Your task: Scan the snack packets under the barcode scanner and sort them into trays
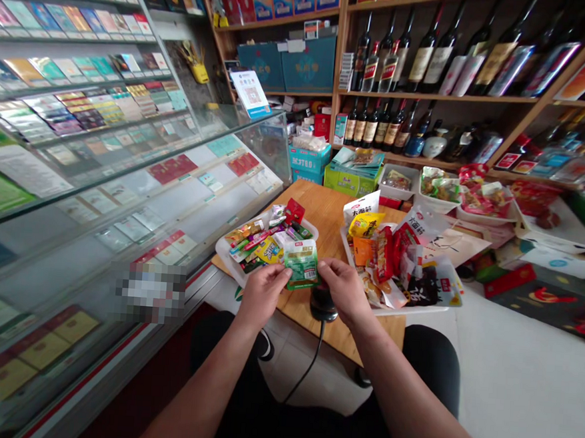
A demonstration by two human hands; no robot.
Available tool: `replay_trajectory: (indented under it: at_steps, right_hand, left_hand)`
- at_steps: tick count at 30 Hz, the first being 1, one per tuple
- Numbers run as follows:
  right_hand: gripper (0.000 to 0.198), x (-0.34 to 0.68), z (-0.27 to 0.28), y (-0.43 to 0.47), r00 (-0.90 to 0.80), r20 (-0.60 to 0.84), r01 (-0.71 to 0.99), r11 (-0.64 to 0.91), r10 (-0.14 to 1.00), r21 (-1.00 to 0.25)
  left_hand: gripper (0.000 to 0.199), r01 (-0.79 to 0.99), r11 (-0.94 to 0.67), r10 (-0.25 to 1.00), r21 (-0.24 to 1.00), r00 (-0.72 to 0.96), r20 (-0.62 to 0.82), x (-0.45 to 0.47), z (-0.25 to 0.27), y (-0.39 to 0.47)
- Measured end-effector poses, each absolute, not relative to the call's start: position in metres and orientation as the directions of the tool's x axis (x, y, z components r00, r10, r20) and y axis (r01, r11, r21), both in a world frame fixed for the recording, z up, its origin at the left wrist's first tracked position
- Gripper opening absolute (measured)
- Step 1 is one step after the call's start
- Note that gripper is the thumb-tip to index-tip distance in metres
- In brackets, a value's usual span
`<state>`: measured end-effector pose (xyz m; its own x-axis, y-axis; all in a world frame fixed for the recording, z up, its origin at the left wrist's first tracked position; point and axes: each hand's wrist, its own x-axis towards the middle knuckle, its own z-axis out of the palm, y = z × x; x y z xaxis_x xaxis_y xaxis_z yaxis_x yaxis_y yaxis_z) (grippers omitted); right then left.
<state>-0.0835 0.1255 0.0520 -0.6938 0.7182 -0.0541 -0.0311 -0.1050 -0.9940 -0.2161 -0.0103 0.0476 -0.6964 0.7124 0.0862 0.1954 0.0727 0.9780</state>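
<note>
A small green and white snack packet (301, 264) is stretched between my two hands, its barcode side facing me. My left hand (268, 285) pinches the left edge, and my right hand (342, 286) pinches the right edge. Under my right hand a black corded device (323, 304) stands on the wooden table, partly hidden. Left of the packet, a white tray (226, 249) holds a mix of small candy and snack packs. On the right, a larger white tray (391, 312) is heaped with snack bags, among them a yellow bag (365, 225) and a red packet (384, 253).
The small wooden table (318, 201) stands before my knees. A glass display counter (137, 215) runs along the left. Behind are shelves of wine bottles (424, 55). More snack trays (439, 197) and boxes (542, 296) sit at the right. A black cable (306, 370) hangs down.
</note>
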Motion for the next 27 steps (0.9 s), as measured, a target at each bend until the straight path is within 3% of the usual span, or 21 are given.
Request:
replay_trajectory:
  at_steps: [4,9,18,27]
  right_hand:
    - [0.039,-0.079,0.049,0.139,-0.748,0.007,0.037,0.052,0.664,-0.998]
    - [0.039,-0.08,0.047,0.16,-0.838,-0.028,0.017,-0.026,0.545,-1.0]
    - [0.028,-0.087,0.045,0.203,-0.754,0.164,0.133,0.392,0.636,-0.91]
    - [0.024,-0.09,0.019,0.221,-0.701,0.165,0.337,0.526,0.694,-0.781]
  left_hand:
    - [0.031,0.317,0.109,0.774,0.942,-0.621,0.119,-0.22,0.053,-0.004]
    - [0.032,0.476,0.109,0.809,0.872,-0.553,0.201,-0.227,0.059,0.01]
    - [0.028,0.608,0.102,0.832,0.788,-0.487,0.267,-0.24,0.045,0.049]
    - [0.025,0.671,0.127,0.832,0.731,-0.473,0.29,-0.253,0.011,0.083]
